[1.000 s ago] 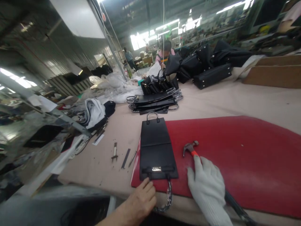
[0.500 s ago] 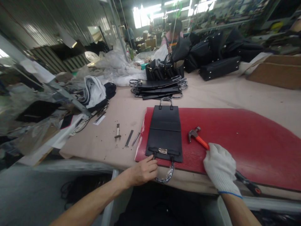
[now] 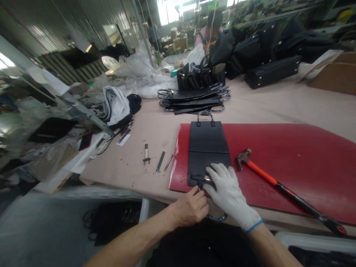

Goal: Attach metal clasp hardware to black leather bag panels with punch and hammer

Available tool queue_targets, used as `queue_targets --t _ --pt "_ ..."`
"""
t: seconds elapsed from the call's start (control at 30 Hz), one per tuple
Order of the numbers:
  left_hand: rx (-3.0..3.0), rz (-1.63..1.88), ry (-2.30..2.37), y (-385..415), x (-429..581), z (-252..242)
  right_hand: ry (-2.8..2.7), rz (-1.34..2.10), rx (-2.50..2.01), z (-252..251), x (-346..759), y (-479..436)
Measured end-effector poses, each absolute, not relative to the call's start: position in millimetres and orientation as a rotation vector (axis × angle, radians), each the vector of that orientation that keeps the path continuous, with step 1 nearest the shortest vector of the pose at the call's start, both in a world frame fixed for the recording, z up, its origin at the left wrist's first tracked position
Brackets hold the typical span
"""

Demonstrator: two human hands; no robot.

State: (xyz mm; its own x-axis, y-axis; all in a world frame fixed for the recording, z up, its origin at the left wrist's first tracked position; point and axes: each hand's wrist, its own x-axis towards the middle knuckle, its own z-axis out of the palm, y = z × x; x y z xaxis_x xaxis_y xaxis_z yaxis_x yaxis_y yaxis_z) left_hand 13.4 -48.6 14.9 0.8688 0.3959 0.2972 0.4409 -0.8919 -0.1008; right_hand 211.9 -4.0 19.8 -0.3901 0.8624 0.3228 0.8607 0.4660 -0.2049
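Note:
A flat black leather bag piece [image 3: 208,146] lies on the red mat [image 3: 292,163], with a metal ring handle at its far end and a metal clasp at its near end. My bare left hand [image 3: 191,207] is closed at the near edge, pinching the chain handle there. My right hand [image 3: 226,189], in a white glove, rests on the near end of the bag piece, fingers spread over the clasp. A hammer [image 3: 280,185] with an orange and black handle lies loose on the mat to the right.
A stack of flat black bag pieces [image 3: 194,100] with ring handles lies farther back, behind it finished black bags [image 3: 267,70]. Small metal tools [image 3: 158,161] lie left of the mat. Cloth and plastic [image 3: 125,100] pile up at the left. A person [image 3: 213,27] works at the far end.
My right hand has let go of the hammer and moved left onto the bag piece's clasp. My left hand has stayed at the near edge. The view has tilted downward.

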Motion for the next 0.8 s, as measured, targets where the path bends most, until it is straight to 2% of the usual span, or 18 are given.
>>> queue_targets --t 0.33,0.5,0.63,0.73,0.8 --pt "-2.955 -0.327 -0.697 -49 15 16 -2.475 -0.117 -1.271 -3 223 14" --pt "-2.99 -0.646 -0.817 -55 -13 7 -2.453 -0.171 -1.309 -3 218 11" --pt "-2.581 -0.916 -1.605 -35 -58 5 -2.433 -0.158 -1.318 -4 216 11" --pt "-2.018 -0.758 -2.354 0 -106 20 -2.405 -0.129 -1.338 -5 215 11" --pt "-1.713 -0.58 -2.648 25 -139 31 -2.401 -0.097 -1.361 -4 214 10"
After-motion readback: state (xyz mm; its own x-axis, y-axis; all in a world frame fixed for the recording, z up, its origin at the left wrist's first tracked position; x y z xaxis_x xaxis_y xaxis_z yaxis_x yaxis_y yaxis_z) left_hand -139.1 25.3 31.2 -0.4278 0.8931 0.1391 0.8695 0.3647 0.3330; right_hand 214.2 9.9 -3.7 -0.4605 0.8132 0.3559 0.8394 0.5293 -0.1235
